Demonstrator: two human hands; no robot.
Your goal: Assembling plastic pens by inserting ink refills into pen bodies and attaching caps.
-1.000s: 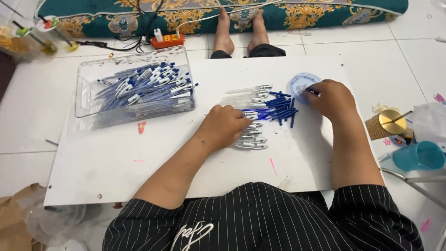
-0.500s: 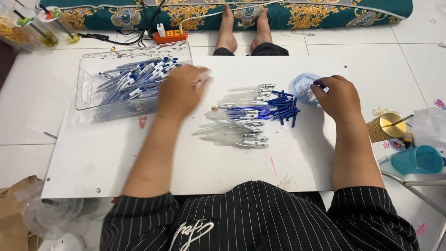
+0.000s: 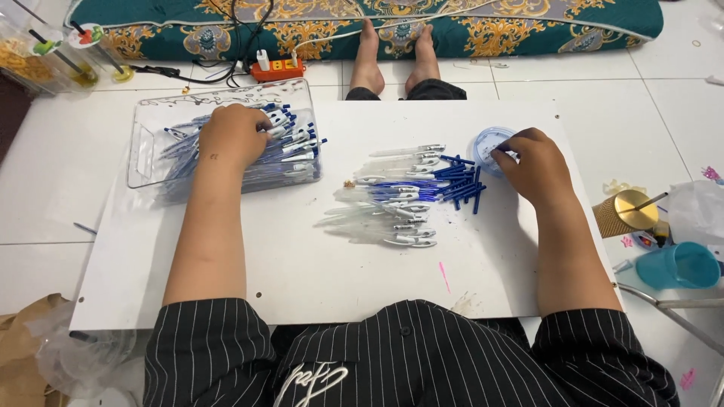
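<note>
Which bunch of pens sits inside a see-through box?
The bunch under the left hand, in the clear plastic tray. The other pile of pen parts lies loose on the white board.

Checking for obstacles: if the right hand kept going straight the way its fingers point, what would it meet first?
The right hand points up and left; its fingertips already seem to touch the small round clear plastic lid, so that comes first, though depth is unclear.

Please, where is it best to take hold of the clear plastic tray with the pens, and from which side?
Probably the handle slot in the tray's left end wall, approached from the left: that end is free, while the left hand rests on the pens inside, towards the right.
</note>
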